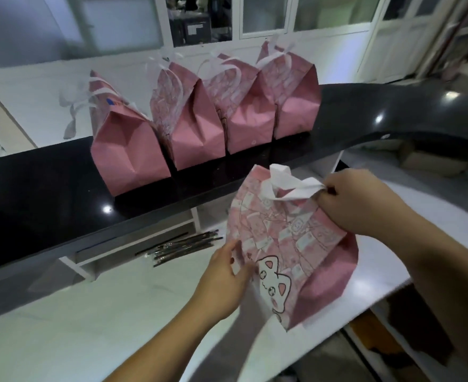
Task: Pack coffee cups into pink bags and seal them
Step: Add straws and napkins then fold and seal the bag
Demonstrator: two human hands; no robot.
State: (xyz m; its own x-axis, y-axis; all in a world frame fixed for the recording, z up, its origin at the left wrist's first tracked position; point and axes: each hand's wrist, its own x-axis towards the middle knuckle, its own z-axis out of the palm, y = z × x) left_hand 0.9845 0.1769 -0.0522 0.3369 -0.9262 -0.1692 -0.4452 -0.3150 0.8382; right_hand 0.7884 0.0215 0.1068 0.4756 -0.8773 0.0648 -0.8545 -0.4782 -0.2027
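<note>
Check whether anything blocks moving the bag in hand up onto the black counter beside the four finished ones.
Nothing visible does. Both the left hand and right hand already hold the pink bag, and the black counter lies bare left of the four bags.

no readable text on the pink bags point(282, 244) or elsewhere.

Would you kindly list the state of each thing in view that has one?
Bag in hand: tilted, held above the white table.
Left hand: holds the bag's edge.
Right hand: pinches the white handles.
Four bags: upright on the black counter, tops tied.
Straws: lying wrapped.
</note>
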